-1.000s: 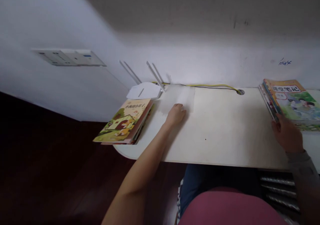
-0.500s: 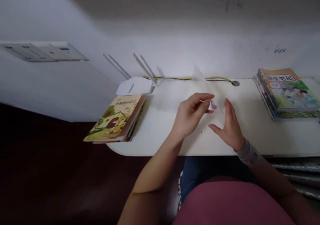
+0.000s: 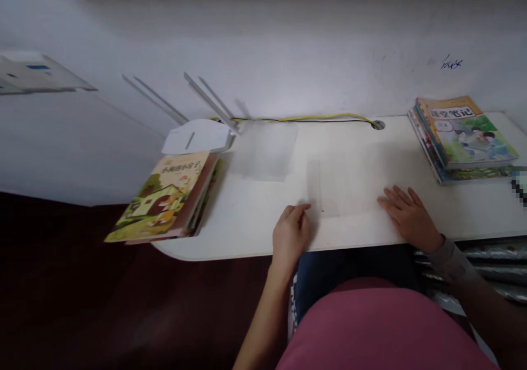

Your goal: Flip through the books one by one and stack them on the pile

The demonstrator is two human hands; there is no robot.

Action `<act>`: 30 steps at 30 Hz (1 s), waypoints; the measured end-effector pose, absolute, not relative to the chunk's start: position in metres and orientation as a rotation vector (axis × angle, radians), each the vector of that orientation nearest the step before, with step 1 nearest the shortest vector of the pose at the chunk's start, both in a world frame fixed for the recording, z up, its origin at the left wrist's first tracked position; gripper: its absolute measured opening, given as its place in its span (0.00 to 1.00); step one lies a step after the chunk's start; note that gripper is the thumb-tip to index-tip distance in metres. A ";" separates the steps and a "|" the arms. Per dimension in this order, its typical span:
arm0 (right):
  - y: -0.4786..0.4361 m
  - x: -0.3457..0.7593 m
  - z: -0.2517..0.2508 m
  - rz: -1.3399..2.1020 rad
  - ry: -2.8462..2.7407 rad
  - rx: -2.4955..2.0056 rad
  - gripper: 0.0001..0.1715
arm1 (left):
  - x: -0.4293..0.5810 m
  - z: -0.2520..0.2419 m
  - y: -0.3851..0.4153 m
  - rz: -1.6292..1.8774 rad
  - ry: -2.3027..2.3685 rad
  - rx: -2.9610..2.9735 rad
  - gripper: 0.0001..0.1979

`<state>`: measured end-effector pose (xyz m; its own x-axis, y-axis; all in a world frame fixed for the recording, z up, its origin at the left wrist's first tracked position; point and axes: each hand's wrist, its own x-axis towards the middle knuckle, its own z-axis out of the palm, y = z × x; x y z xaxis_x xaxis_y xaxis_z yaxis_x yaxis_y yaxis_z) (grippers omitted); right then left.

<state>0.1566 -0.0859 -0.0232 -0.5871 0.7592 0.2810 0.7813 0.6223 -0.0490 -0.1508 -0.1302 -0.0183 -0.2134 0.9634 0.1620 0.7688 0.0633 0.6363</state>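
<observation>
A clear, thin plastic sheet (image 3: 346, 186) lies flat on the white tabletop (image 3: 239, 216) between my hands. At its left edge, my left hand (image 3: 290, 230) is closed, fingers curled and index finger pointing right; whatever may be inside is hidden. My right hand (image 3: 407, 216) rests palm down to the right of the sheet, fingers spread and holding nothing. Farther back on the left, a second translucent sheet (image 3: 263, 150) lies beside the router.
A white router (image 3: 197, 135) with upright antennas stands at the back left, behind a stack of picture books (image 3: 160, 200). Another book stack (image 3: 465, 134) sits at the right. A yellow cable (image 3: 304, 117) runs along the wall to a cable hole (image 3: 377, 124).
The raised clear sheet now lies flat on the tabletop. Both hands have come down and moved apart. The small pinkish-white piece at my left fingertips no longer shows. The view has shifted slightly.
</observation>
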 end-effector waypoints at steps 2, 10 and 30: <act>-0.088 0.158 -0.034 -0.059 -2.604 -1.260 0.23 | -0.147 -0.027 -0.133 0.703 2.139 1.863 0.18; -0.064 0.147 -0.022 -0.047 -2.586 -1.275 0.28 | -0.113 -0.017 -0.105 0.671 2.057 2.230 0.23; -0.035 0.154 -0.036 -0.064 -2.581 -1.197 0.35 | -0.117 -0.014 -0.074 0.301 1.708 2.294 0.40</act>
